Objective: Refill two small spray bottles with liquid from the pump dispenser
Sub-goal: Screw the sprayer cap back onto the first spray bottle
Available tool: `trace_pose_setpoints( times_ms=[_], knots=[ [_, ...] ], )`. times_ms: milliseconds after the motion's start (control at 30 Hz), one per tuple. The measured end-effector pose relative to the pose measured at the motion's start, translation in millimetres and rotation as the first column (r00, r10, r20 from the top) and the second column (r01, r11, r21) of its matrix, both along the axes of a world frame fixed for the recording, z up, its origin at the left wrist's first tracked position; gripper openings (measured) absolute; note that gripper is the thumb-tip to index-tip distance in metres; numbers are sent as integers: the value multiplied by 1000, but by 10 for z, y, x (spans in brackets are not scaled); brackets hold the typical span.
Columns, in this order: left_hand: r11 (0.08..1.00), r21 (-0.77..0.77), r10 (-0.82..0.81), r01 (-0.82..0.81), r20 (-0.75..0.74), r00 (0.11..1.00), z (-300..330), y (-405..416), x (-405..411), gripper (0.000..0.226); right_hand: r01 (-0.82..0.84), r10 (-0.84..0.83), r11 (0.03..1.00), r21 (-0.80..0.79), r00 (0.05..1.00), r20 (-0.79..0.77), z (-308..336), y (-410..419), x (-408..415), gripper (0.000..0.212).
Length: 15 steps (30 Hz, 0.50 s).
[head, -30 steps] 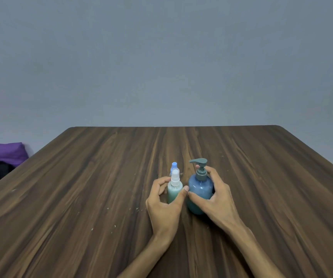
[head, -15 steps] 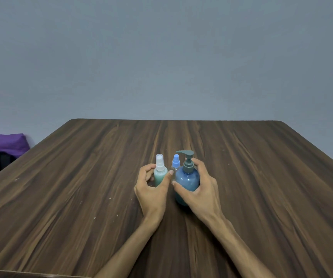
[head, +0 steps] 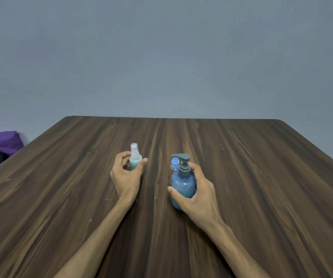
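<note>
My left hand (head: 127, 177) grips a small green spray bottle (head: 135, 159) with a clear cap, upright near the middle of the wooden table (head: 262, 177). To its right, my right hand (head: 198, 194) wraps round the blue pump dispenser (head: 182, 184), whose grey pump head points left. A second small spray bottle with a blue cap (head: 175, 163) stands just behind the dispenser on its left side; only its top shows.
A purple cushion (head: 0, 139) lies on something dark beyond the table's left edge. A plain grey wall stands behind the table. The table's far edge runs across the middle of the view.
My left hand has carried the green bottle to the left, away from the dispenser. My right hand has drawn the dispenser nearer to me, so a gap has opened between the two.
</note>
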<state>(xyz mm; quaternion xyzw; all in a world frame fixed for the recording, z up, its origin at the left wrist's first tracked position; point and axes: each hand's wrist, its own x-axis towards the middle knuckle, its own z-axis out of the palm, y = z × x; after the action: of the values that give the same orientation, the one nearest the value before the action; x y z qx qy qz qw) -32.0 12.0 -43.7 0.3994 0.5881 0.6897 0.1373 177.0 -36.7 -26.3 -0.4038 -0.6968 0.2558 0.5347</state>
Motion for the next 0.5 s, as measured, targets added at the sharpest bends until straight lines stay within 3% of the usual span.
trace_pose_setpoints(
  times_ms=[500],
  knots=[
    [991,-131,-17,14,-22,1000,-26,155,-248,43,13,-12,999,-30,1000,19,5,85,41,61]
  ],
)
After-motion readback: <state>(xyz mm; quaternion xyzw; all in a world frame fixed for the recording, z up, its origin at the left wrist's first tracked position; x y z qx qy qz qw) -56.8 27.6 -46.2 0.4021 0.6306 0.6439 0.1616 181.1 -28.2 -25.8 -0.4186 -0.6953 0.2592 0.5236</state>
